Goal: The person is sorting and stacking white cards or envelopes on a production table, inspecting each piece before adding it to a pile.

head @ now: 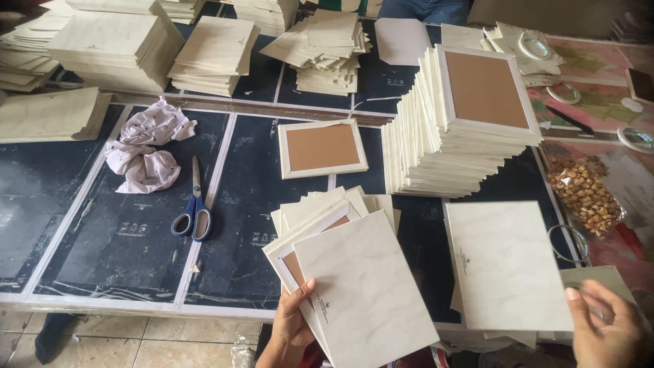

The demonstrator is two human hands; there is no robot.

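Gripping a card sheet (364, 289) in left hand (291, 324), right hand (603, 327) loosely open, scissors (195, 204) aside

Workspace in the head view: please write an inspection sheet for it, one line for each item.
Surface: dark blue table with pale taped lines.
Job's things: cream marbled card sheet atop a fanned bundle; similar pile at right; tall stack of brown-backed cream frames.
Clutter: blue-handled scissors, crumpled white cloth, clear bag of brown snacks, tape rolls.
Grippers: left hand grips the bundle; right hand open, beside the pile.
Cables: nothing seen.
Surroundings: tiled floor.
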